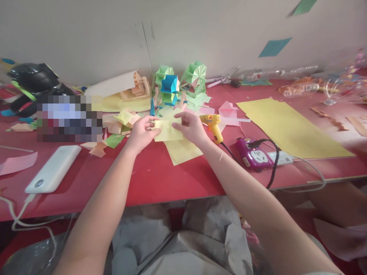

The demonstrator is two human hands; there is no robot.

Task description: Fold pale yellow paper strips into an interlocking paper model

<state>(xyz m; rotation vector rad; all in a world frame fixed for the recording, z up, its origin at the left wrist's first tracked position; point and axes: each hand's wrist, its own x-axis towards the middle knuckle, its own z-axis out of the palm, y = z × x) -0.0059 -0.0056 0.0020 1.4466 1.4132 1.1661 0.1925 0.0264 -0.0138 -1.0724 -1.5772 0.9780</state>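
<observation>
Between my hands, just above the red table, is a small pale yellow sheet of paper [168,131]. My left hand [142,133] pinches its left edge between thumb and fingers. At the opposite edge, the thumb and bent fingers of my right hand [191,128] close on the paper. Beneath it lies another pale yellow sheet [183,152]. A yellow glue gun [213,126] rests right of my right hand, its dark cord running toward the front. Folded yellow and peach paper pieces [124,118] lie beyond my left hand.
Green and blue folded-paper models [195,74] stand at the back. A purple power strip [254,154] and a large yellow sheet [295,130] lie right. A white power bank [54,168] is at the left, and a black object [34,78] stands behind it.
</observation>
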